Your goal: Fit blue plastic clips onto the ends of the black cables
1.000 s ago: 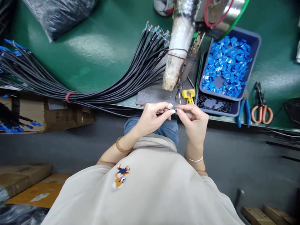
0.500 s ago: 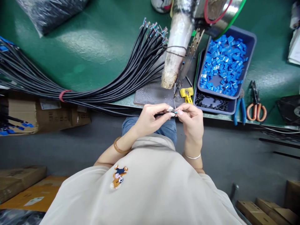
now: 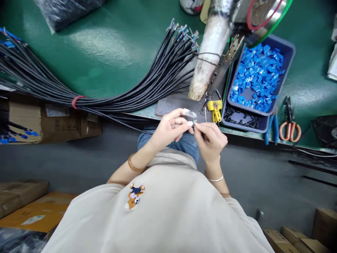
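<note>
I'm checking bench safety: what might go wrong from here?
The thin multicoloured wire ends between the left hand and right hand could bend or slip. The blue-handled metal pliers at the edge of the green tabletop might fall. The upper grey plastic tray of blue pieces could spill if bumped.

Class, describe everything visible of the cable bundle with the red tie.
The cable bundle is many slim black cables with smooth, plastic-looking sheaths, gathered by one red tie. It lies on the green table in a long curve, sweeping up at the right, where coloured wire tips fan out. Blue pieces show at its left end. Some strands overhang the front edge.
</note>
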A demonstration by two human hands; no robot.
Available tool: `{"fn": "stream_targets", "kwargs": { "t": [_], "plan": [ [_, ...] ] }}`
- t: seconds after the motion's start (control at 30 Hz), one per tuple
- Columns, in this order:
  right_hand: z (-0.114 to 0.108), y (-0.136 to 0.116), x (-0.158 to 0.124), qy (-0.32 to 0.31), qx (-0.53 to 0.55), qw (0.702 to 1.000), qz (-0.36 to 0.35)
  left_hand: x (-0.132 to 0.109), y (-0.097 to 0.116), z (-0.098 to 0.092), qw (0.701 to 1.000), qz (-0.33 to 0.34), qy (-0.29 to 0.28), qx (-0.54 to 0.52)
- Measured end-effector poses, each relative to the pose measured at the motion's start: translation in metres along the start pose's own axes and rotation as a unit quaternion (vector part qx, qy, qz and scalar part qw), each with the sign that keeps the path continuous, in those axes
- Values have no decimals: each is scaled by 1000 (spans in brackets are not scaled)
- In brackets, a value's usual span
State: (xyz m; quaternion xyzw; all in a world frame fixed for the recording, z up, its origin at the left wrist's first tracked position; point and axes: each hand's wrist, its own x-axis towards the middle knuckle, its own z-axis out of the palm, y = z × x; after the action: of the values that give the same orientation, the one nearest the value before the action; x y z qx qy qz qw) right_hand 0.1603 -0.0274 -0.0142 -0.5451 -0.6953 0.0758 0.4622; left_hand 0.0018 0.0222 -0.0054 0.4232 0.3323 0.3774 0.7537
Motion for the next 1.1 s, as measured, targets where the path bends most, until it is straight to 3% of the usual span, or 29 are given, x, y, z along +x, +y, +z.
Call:
{"fn": "stream_targets", "kwargs": {
  "t": [0.13,0.23,0.47,0.77,1.1],
  "plan": [
    [-11,0,8,41,76,985,148,4,3,-2,999,-16,-23,-19],
    [-19,-4,14,49,122,973,191,7,4,1,1000,3,-18,-18],
    [-20,-13,16,47,124,965,225,9,2,11,999,35,39,14],
    [-13,-11,17,30,146,967,209,11,3,17,997,72,18,6],
    [-15,-9,17,8,102,973,207,10,-1,17,991,99,25,81]
  ]
}}
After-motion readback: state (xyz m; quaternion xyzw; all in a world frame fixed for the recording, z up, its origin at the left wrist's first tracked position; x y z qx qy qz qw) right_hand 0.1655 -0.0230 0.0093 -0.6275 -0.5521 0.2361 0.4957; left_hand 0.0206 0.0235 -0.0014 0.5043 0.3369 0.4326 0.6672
